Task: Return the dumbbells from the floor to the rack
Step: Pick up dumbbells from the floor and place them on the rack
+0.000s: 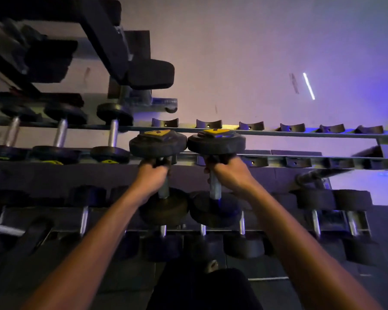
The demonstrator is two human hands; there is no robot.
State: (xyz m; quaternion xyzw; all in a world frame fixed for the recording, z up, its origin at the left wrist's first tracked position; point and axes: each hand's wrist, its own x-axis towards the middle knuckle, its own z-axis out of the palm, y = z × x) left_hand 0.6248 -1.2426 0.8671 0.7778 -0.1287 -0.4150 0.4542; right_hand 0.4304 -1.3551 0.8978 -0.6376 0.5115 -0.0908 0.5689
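Note:
I hold two black dumbbells with yellow end labels side by side over the top tier of the rack [300, 133]. My left hand [151, 175] grips the steel handle of the left dumbbell [158, 143]. My right hand [230, 172] grips the handle of the right dumbbell [216, 142]. Their far heads hang between the rack's front and back rails, level with the empty black cradles. Their near heads hang toward me in front of the rack, above the lower tier.
Three dumbbells [111, 133] rest on the top tier to the left. Several empty cradles [292, 128] run to the right. The lower tier [314, 217] holds several dumbbells. A black bench [130, 63] stands behind the rack at upper left. My dark-clothed leg [202, 289] is below.

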